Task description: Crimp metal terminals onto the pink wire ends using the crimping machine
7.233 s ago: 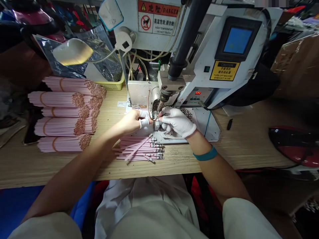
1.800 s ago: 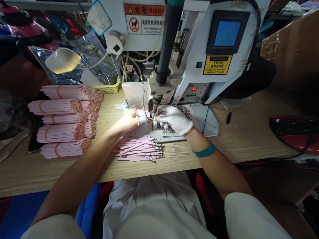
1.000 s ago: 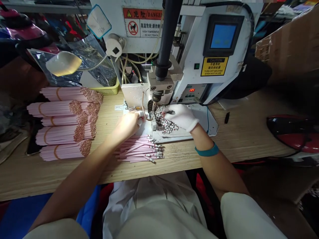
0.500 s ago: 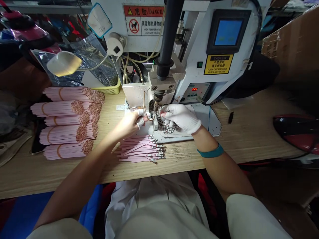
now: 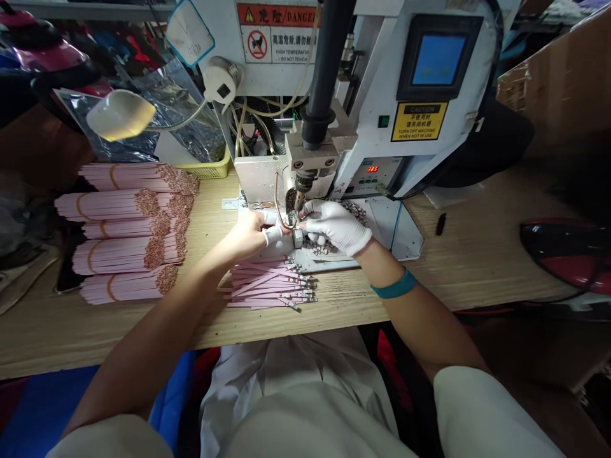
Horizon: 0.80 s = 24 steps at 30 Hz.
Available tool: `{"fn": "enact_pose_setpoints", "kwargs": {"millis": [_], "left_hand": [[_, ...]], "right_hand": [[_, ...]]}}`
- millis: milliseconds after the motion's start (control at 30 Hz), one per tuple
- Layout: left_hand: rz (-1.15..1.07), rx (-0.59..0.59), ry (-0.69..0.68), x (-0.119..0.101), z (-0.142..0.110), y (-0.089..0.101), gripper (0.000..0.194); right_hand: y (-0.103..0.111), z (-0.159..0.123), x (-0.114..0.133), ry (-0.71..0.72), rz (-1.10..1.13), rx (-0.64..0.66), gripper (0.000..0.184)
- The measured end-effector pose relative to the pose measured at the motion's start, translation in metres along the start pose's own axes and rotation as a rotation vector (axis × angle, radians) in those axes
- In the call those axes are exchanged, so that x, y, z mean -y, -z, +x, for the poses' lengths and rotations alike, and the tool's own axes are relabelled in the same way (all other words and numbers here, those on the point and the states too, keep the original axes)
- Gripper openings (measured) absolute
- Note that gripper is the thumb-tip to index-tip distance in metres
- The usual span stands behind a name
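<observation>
My left hand [image 5: 256,233], with white covers on some fingertips, is pinched closed just left of the soldering machine's tip [image 5: 299,202]. Whatever lies between those fingers is too small to make out. Opposite it, my right hand [image 5: 338,229] wears a white glove and has thumb and forefinger closed close to the tip; any small part there is hidden. Beneath and behind the glove spreads a pile of small metal connectors [image 5: 356,213]. A small metal block [image 5: 298,239] stands between the hands. In front lie pink wires with connectors on their ends [image 5: 267,286].
Banded bundles of pink wires [image 5: 117,247] are stacked at the left. A yellow basket [image 5: 217,169] with bags stands behind them. The soldering machine's housing [image 5: 370,133] carries a high-temperature warning. A lamp head [image 5: 121,116] hangs at the left; a red-and-black object [image 5: 563,254] lies far right.
My right hand has moved left from over the connector pile to the soldering tip, uncovering more of the pile. My left hand has shifted slightly right. The red display reading has changed.
</observation>
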<state>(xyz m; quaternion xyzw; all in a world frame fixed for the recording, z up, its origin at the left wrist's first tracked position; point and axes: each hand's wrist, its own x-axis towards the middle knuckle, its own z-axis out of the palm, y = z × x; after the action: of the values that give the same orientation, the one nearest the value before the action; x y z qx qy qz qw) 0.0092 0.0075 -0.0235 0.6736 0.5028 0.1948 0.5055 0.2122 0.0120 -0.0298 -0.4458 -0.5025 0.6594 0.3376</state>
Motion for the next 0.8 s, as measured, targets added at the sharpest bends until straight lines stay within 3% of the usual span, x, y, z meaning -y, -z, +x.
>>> {"fn": "enact_pose_setpoints", "kwargs": {"millis": [233,467,800], "left_hand": [[-0.002,-0.059,0.055,-0.0093,0.0005,-0.0036,0.030],[0.000,-0.049,0.029,-0.0016,0.0058,-0.0016,0.032],[0.048,-0.042,0.028,-0.0091,0.0051,0.0026,0.030]], "right_hand": [[-0.0033,-0.0014,0.0002,0.022,0.029,-0.028,0.015],[-0.0005,0.0005,-0.0031,0.009,0.054,-0.010,0.017],[0.0009,0.0014,-0.0043,0.037,0.039,0.008,0.016]]}}
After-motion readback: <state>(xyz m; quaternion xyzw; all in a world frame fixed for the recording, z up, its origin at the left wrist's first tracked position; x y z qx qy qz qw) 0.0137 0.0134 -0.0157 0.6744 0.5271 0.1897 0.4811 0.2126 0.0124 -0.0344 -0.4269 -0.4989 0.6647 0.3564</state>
